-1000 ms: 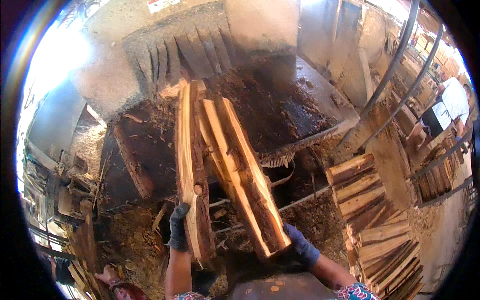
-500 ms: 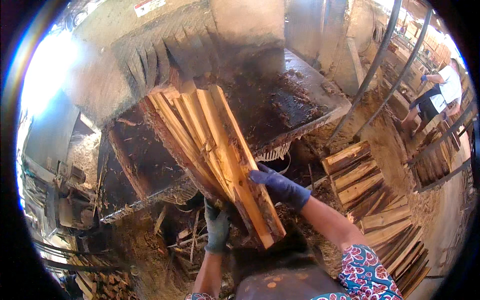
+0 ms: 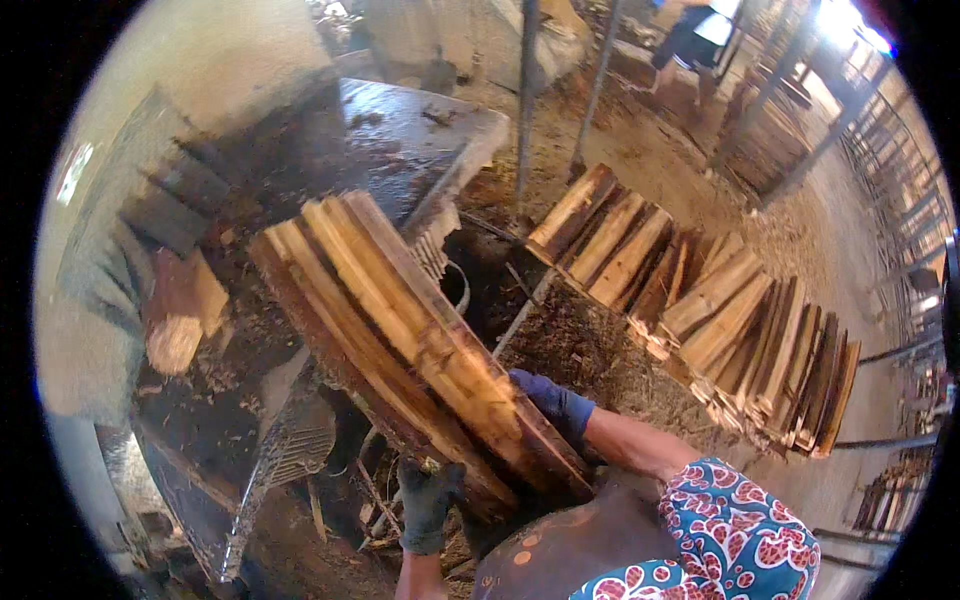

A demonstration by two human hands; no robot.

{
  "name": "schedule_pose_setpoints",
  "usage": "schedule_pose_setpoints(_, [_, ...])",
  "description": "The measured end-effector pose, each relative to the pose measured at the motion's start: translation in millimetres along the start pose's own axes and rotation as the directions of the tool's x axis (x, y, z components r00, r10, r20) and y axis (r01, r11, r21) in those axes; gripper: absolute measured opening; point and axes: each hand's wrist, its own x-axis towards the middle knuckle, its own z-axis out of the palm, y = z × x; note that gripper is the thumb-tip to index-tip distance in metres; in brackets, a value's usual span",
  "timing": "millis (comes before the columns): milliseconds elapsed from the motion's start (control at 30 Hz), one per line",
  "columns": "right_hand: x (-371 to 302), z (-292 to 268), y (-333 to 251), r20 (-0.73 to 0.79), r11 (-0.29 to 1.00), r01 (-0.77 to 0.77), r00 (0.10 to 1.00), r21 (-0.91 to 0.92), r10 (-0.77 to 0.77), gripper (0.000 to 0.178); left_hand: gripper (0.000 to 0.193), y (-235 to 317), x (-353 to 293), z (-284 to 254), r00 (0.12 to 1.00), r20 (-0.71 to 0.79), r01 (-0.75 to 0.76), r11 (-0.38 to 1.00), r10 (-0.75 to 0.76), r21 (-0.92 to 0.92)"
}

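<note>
A bundle of long wooden slabs (image 3: 410,330) with bark edges slants across the middle, its near end close to my apron. My left hand (image 3: 428,505), in a dark grey-green glove, is closed on the bundle's lower left edge near that end. On the right edge, my right hand (image 3: 555,405) in a blue-purple glove grips the slabs, its fingers partly hidden by the wood. To the left of the bundle, more wood pieces (image 3: 185,315) stick out from dark hanging flaps (image 3: 175,205) above a dark metal machine table (image 3: 395,140).
At the right, a long row of stacked slabs (image 3: 715,300) lies on a low rack. Upright metal poles (image 3: 527,100) stand beyond the table. A person (image 3: 690,45) in dark shorts is at the far back. Bark scraps litter the table and floor.
The view has turned right, toward the stacked row. The bundle has come away from the flaps in my hands, and its slabs lie closer together. Other wood pieces now show at the flaps.
</note>
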Motion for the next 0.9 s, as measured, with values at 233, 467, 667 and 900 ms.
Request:
schedule_pose_setpoints(233, [-56.7,-109.8,20.0,-0.240,0.783,0.542,0.840,0.305,-0.487,0.043,0.062,-2.5,4.6,110.0,0.937,0.172,0.279,0.948,-0.304,0.155])
schedule_pose_setpoints(467, [-177.2,-232.7,-4.4,-0.479,0.634,0.688,0.715,0.353,-0.510,0.042,0.065,-78.0,45.2,260.4,0.875,0.335,0.287,0.931,-0.350,0.224])
schedule_pose_setpoints(667, [-231.5,-275.6,4.9,-0.656,0.465,0.819,0.558,0.337,-0.508,0.041,0.056,-116.4,132.7,328.3,0.776,0.460,0.212,0.865,-0.432,0.455])
schedule_pose_setpoints(900, [-298.3,-289.4,31.3,-0.813,0.316,0.916,0.375,0.248,-0.446,0.040,0.056,-248.7,186.9,427.5,0.450,0.501,0.241,0.640,-0.740,0.729])
